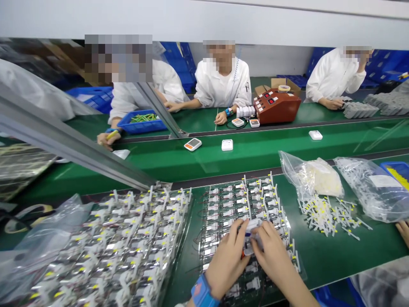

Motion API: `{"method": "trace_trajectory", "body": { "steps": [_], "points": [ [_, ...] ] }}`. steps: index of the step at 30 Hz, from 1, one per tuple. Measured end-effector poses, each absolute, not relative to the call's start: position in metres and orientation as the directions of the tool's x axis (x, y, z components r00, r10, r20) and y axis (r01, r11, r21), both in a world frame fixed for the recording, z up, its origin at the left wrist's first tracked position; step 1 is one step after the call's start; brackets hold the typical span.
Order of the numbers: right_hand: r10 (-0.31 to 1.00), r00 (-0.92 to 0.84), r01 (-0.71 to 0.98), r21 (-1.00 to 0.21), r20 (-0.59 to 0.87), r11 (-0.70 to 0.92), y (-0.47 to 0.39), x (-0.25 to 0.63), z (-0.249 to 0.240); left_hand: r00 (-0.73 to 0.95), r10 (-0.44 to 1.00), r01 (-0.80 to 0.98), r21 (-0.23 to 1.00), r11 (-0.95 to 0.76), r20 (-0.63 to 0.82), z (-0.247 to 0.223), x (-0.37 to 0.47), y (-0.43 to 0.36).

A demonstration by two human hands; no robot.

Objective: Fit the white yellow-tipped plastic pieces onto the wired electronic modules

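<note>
White plastic part (253,224) sits between our two hands, above the middle tray (288,222) with its rows of small pieces. Our left hand (223,261) and right hand (271,250) pinch it from opposite sides, fingers curled in; which fingertips press hardest, we cannot tell. Uneven pressure could make it slip and drop onto the rows. If we let a wrist sink, our blue wristband (202,293) could catch the thin wires (198,234) and drag pieces askew.
</note>
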State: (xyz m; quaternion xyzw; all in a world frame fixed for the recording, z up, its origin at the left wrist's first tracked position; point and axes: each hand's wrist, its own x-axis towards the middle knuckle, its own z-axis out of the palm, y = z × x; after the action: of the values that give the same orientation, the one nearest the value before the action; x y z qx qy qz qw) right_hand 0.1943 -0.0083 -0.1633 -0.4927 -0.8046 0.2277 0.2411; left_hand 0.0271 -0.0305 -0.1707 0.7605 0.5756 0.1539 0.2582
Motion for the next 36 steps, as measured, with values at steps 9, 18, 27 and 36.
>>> {"method": "trace_trajectory", "body": {
  "steps": [9,18,27,36],
  "points": [
    [0.919,-0.386,0.668,-0.661,0.083,0.341,0.000,0.193,-0.171,0.297,0.943,0.836,0.518,-0.181,-0.149,-0.171,0.028,-0.021],
    [0.921,-0.390,0.658,-0.693,0.021,0.295,0.005,0.195,-0.169,0.312,0.937,0.836,0.514,-0.192,-0.159,-0.170,0.025,-0.016],
    [0.875,-0.466,0.707,-0.651,-0.135,0.276,0.022,0.204,-0.152,0.366,0.913,0.831,0.505,-0.234,-0.179,-0.164,0.025,-0.011],
    [0.814,-0.531,0.753,-0.571,-0.236,0.325,0.041,0.202,-0.139,0.371,0.910,0.844,0.476,-0.248,-0.185,-0.163,0.021,-0.009]
  ]
}}
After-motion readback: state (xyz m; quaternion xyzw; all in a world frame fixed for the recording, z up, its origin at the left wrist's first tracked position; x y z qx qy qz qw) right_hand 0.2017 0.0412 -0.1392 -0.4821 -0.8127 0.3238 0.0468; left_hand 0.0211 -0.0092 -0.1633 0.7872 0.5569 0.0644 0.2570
